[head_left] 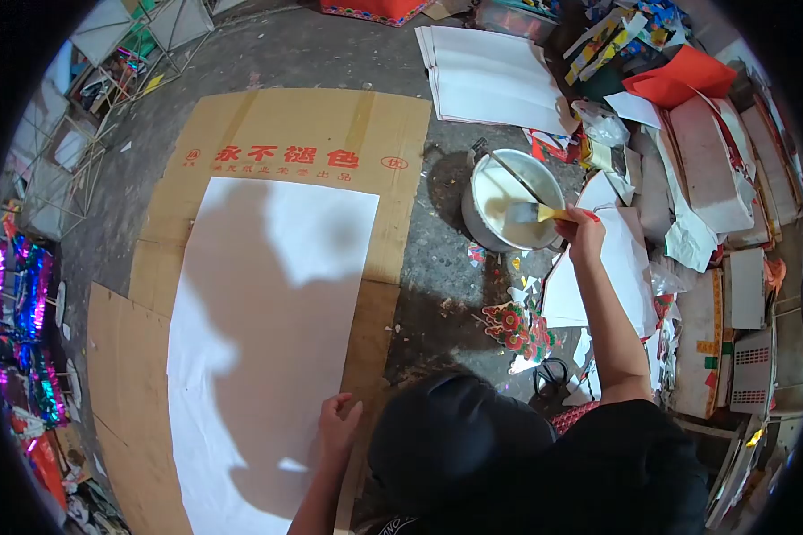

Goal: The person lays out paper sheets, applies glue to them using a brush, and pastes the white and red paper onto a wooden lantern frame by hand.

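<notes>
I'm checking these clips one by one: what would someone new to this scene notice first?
Probably the long white paper sheet with a person's dark shadow across it, lying on flattened cardboard printed with large red characters. Next, right of the cardboard, the metal pot of whitish liquid, with the right hand holding a flat brush over it. Shiny purple-blue foil also glints at the far left.
</notes>
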Demonstrator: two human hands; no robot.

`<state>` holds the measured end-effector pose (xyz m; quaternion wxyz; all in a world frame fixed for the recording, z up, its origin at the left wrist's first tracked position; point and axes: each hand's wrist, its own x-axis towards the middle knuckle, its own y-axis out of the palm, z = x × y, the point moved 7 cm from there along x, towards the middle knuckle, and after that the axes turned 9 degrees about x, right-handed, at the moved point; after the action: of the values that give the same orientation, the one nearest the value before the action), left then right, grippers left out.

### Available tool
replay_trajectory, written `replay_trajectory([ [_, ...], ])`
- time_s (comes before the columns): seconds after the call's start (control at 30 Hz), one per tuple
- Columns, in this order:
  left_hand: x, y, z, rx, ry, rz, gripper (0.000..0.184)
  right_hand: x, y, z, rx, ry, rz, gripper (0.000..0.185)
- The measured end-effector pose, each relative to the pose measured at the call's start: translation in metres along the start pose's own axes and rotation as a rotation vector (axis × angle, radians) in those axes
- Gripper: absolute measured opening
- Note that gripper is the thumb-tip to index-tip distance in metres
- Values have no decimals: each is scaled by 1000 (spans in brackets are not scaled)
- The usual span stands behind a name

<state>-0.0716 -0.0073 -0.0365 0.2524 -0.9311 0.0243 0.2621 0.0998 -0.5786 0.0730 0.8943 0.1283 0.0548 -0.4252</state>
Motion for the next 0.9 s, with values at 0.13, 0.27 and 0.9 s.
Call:
replay_trajectory([
  [0.13,-6,-4,-16,-9,-35,18,32,6,-17,-18,143,121,17,19],
  [0.27,-5,7,-2,8,-6,27,32,-9,-17,-29,82,132,16,19],
  [0.9,-34,-95,13,419,-43,-46,33,-142,352,-134,295,469,928,17],
])
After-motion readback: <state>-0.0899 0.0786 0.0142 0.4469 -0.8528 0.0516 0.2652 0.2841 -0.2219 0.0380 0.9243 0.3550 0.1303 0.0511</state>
